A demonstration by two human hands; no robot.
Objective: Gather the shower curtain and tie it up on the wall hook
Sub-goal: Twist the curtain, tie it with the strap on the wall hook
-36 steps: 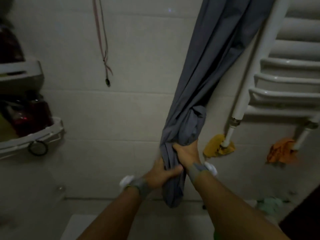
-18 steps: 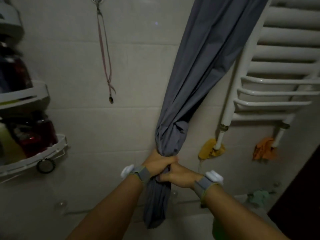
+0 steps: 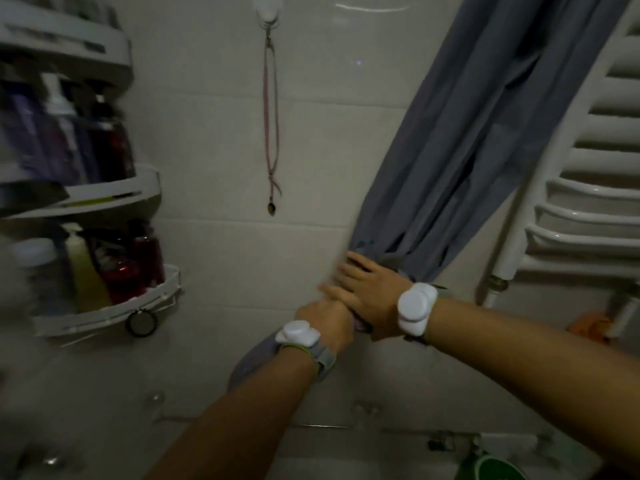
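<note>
The grey shower curtain (image 3: 464,150) hangs bunched from the upper right down to the wall's middle. My right hand (image 3: 370,292) wraps the gathered fabric from above, fingers pointing left. Just below it, my left hand (image 3: 325,320) clutches the same bundle, and the curtain's tail (image 3: 252,362) droops behind my left wrist. A white wall hook (image 3: 266,10) sits at the top centre, well above and left of my hands. A thin pinkish cord (image 3: 270,133) dangles from it with a small pendant at its end.
Two white corner shelves (image 3: 114,192) packed with bottles jut out at the left. A white towel radiator (image 3: 588,202) stands at the right, with an orange cloth (image 3: 588,327) by its foot. A green object (image 3: 491,465) lies at the bottom right.
My view has tilted up, so the wall hook now shows. Both hands have carried the bunched curtain up, and the right hand has shifted from below the left to above it.
</note>
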